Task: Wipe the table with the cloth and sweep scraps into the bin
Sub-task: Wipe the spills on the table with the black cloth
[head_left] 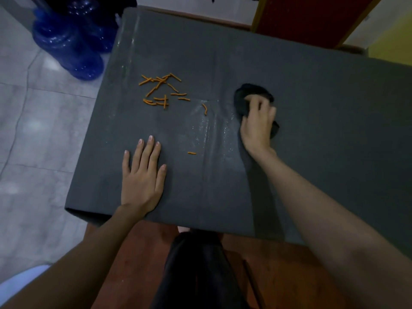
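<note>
A grey-covered table (312, 90) fills the view. My right hand (257, 123) is shut on a dark bunched cloth (249, 92), pressing it onto the table at centre right. Several thin orange scraps (161, 90) lie in a loose pile at the table's left-centre. One stray scrap (205, 109) lies left of the cloth, and another scrap (191, 153) lies nearer me. My left hand (142, 175) rests flat on the table near its front edge, fingers spread, holding nothing. A wet, shiny streak (207, 128) runs between my hands. No bin is in view.
Blue plastic water bottles (66, 45) stand on the tiled floor (33, 130) beyond the table's far-left corner. A red panel (312, 16) and a yellow surface (392, 45) stand behind the table at the far right. Below the front edge show brown flooring and my dark clothing (196, 275).
</note>
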The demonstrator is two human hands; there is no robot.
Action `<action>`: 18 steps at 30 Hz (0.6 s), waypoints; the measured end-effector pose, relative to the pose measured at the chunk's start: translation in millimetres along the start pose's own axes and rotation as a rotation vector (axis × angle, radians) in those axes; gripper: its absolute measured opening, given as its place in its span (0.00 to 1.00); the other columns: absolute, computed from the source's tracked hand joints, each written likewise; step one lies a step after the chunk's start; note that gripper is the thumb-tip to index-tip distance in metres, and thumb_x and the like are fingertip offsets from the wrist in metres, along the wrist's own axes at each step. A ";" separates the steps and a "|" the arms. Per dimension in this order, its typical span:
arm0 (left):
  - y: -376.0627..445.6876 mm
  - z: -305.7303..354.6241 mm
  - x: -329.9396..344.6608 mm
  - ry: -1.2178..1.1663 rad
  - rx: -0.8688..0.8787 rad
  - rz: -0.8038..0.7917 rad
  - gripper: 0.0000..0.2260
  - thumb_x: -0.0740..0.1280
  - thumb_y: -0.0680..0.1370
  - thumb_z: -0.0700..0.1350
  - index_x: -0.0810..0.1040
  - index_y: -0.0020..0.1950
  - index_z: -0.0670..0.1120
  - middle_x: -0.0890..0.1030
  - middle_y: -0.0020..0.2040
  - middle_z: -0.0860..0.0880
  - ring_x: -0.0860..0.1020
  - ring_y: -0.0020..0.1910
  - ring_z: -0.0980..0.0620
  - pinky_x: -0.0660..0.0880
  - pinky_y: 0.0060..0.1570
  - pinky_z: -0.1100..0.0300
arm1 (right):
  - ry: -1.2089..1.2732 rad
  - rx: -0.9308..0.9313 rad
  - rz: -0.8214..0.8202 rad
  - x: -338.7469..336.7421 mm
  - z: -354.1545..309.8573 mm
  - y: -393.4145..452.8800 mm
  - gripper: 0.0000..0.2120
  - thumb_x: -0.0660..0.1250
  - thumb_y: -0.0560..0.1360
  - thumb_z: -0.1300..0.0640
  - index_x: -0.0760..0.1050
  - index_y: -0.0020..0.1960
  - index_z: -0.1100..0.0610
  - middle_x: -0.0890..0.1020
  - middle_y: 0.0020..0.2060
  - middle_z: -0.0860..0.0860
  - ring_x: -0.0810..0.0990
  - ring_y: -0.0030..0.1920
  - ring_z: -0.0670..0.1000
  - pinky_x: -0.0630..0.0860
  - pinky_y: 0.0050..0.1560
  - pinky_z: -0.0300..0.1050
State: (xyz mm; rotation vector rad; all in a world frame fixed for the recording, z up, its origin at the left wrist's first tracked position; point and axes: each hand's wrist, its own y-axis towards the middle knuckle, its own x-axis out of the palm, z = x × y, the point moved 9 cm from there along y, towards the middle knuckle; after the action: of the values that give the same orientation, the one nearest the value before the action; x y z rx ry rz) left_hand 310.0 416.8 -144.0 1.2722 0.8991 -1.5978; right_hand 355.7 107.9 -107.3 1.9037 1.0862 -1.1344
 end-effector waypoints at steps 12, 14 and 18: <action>46.0 -44.4 -47.4 -0.177 -0.109 0.052 0.22 0.50 0.83 0.51 0.70 0.73 0.43 0.71 0.73 0.45 0.68 0.71 0.41 0.62 0.67 0.49 | -0.064 0.355 0.096 -34.2 39.8 -78.6 0.28 0.65 0.74 0.69 0.66 0.72 0.58 0.71 0.65 0.59 0.69 0.58 0.63 0.68 0.63 0.57; 69.3 -68.7 -52.0 -0.145 -0.123 0.031 0.23 0.50 0.83 0.51 0.67 0.75 0.43 0.66 0.77 0.44 0.62 0.76 0.42 0.57 0.73 0.48 | -0.070 0.500 0.162 -24.2 21.2 -101.6 0.26 0.66 0.73 0.68 0.68 0.70 0.59 0.71 0.64 0.60 0.69 0.56 0.64 0.69 0.59 0.58; 106.1 -89.9 -41.9 -0.091 -0.031 -0.070 0.26 0.48 0.84 0.52 0.57 0.80 0.43 0.54 0.82 0.45 0.49 0.81 0.45 0.43 0.79 0.46 | 0.050 0.664 0.239 13.1 -50.7 -120.8 0.27 0.69 0.71 0.69 0.69 0.69 0.63 0.70 0.64 0.63 0.69 0.55 0.66 0.67 0.59 0.59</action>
State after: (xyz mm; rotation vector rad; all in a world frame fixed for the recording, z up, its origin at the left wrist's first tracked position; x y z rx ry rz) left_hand 443.7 469.9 -124.0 1.1480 0.9174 -1.6763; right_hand 269.8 207.5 -113.2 2.4912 0.5028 -1.4242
